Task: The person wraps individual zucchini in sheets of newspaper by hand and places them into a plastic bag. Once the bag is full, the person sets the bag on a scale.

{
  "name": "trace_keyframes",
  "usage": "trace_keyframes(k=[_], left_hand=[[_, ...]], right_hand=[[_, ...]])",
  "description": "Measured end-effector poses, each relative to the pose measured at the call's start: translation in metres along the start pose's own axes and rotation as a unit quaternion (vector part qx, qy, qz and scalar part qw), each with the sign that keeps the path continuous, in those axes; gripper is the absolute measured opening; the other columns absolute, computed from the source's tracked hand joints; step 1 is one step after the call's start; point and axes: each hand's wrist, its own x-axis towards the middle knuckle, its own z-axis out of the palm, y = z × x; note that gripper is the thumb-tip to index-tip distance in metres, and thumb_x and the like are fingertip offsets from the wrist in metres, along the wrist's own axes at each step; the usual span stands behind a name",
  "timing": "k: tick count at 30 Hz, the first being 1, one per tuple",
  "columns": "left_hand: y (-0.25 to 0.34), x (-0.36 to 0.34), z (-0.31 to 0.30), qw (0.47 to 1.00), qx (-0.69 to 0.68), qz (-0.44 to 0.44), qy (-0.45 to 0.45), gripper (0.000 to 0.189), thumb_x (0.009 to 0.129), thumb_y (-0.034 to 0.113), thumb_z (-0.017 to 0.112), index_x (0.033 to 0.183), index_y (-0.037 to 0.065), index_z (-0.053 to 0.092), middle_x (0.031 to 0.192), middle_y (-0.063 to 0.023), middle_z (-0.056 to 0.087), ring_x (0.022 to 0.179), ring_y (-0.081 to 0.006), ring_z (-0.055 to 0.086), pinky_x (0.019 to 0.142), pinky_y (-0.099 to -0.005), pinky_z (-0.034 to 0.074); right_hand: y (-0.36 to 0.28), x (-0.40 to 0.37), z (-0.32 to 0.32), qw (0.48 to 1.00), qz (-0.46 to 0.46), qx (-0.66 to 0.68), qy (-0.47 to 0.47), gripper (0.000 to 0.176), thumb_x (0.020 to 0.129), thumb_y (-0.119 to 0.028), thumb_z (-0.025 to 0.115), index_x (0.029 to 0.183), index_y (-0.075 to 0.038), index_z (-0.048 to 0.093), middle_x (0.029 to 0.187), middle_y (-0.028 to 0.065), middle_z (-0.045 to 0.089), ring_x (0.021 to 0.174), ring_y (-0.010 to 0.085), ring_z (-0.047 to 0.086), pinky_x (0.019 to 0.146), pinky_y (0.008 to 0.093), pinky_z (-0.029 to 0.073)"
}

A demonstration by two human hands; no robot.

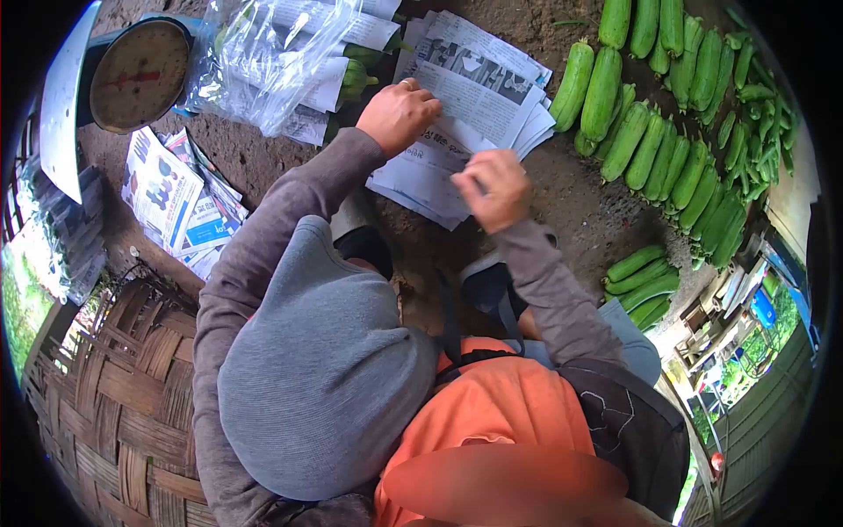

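A stack of newspaper sheets (pixel 474 75) lies on the dirt ground in front of me. My left hand (pixel 401 114) rests at the stack's left edge, fingers curled together; what they hold, if anything, is hidden. Over the lower right part of the sheets is my right hand (pixel 493 187), its fingers bent and the thumb near the index finger; whether it grips anything is unclear. Left of the stack, several green vegetables wrapped in newspaper (pixel 367 29) lie partly under a clear plastic bag (pixel 263 66).
Long green vegetables (pixel 628 145) lie in rows at the right, with a smaller pile (pixel 645 279) below. A round dial scale (pixel 140 76) stands at the upper left, above more newspapers (pixel 180 202). A woven bamboo surface (pixel 123 386) fills the lower left.
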Motion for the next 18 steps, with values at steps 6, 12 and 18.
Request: trace_keyframes(k=[6, 12, 18], left_hand=[[0.013, -0.004, -0.019, 0.984, -0.037, -0.081, 0.154, 0.015, 0.075, 0.017, 0.068, 0.083, 0.008, 0.059, 0.077, -0.0054, 0.058, 0.076, -0.0285, 0.057, 0.069, -0.0396, 0.048], [0.017, -0.057, 0.032, 0.759, -0.516, -0.383, -0.107, 0.040, 0.087, 0.031, 0.066, 0.108, -0.003, 0.060, 0.101, -0.0131, 0.067, 0.080, -0.0149, 0.064, 0.069, -0.0284, 0.049], [0.035, -0.036, 0.051, 0.523, -0.765, -0.372, 0.053, 0.028, 0.086, 0.027, 0.066, 0.104, 0.006, 0.060, 0.091, -0.0036, 0.062, 0.078, -0.0124, 0.056, 0.070, -0.0271, 0.044]], right_hand=[[0.030, 0.007, 0.053, 0.986, 0.077, -0.144, -0.015, 0.037, 0.063, -0.015, 0.079, 0.091, -0.014, 0.056, 0.109, 0.0049, 0.051, 0.104, 0.0282, 0.048, 0.085, 0.0441, 0.040], [0.060, 0.031, 0.049, 0.997, 0.044, -0.068, 0.001, 0.048, 0.059, -0.011, 0.082, 0.095, -0.013, 0.050, 0.107, 0.0070, 0.050, 0.105, 0.0304, 0.049, 0.085, 0.0444, 0.041], [0.044, 0.026, 0.053, 0.981, 0.131, 0.137, -0.042, 0.047, 0.064, -0.010, 0.080, 0.102, -0.007, 0.053, 0.096, 0.0122, 0.057, 0.089, 0.0320, 0.058, 0.077, 0.0394, 0.048]])
